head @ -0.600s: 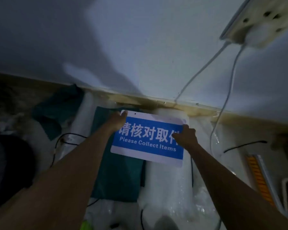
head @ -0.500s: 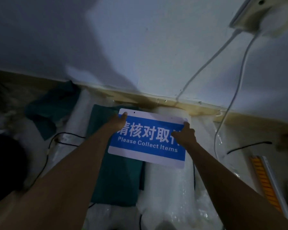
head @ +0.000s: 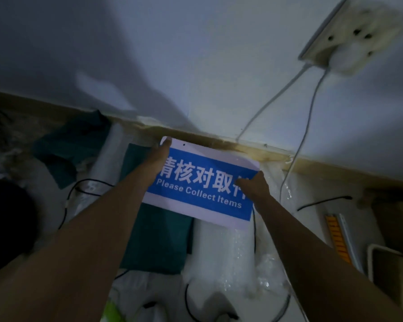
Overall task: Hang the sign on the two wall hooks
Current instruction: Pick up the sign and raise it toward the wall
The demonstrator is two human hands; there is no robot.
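Sign (head: 203,185) is picked up but nowhere near hung yet. It's held low, down by the skirting board (head: 312,162) at the foot of the wall (head: 196,66), over a pile of bubble wrap (head: 221,252) and green cloth (head: 158,240) on the floor. I can't spot either wall hook anywhere, so finding them, lifting the sign and lining up the holes is all left to do. One small hole (head: 184,144) shows near the far left corner; the matching one on the right I can't make out.

Both arms are stretched out forward and down. Left hand (head: 159,156) is closed on the sign's left edge up near the far corner, fingers wrapped behind. Right hand (head: 254,185) pinches the right edge, thumb lying across the blue face. Sign tilts a bit, right side lower. A wall socket (head: 349,36) with two white cables sits far right.
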